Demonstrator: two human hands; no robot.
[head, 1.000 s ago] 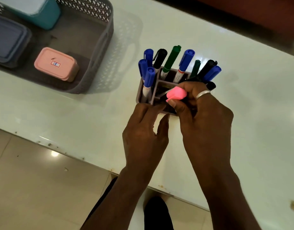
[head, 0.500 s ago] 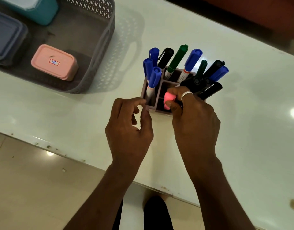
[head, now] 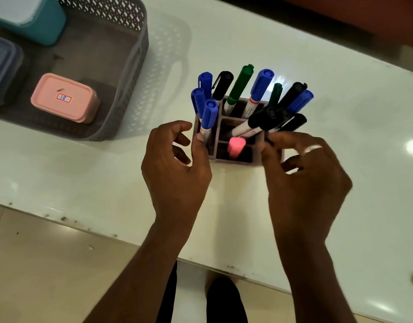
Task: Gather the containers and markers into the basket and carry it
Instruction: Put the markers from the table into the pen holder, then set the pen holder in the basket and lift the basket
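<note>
A grey divided marker holder (head: 233, 159) stands on the white table (head: 340, 159), holding several blue, black and green markers (head: 238, 89). A pink highlighter (head: 235, 146) stands loose in its front compartment. My left hand (head: 175, 169) is at the holder's left corner, fingers apart, thumb touching the rim by a blue marker. My right hand (head: 303, 178), blurred and wearing a ring, has spread fingers at the holder's right wall and holds nothing. The grey perforated basket (head: 140, 43) sits at the upper left with a pink container (head: 65, 99), a teal container (head: 30, 17) and a blue-grey container (head: 3, 64) inside.
The table's near edge (head: 84, 227) runs diagonally below my wrists, with tiled floor (head: 49, 276) beyond it. A dark shoe (head: 224, 299) shows under the edge. Bare tabletop lies between the basket and the holder.
My right hand pushed the pink highlighter down into the front compartment and let go, then shifted to the holder's right side. My left hand moved up to the holder's left corner.
</note>
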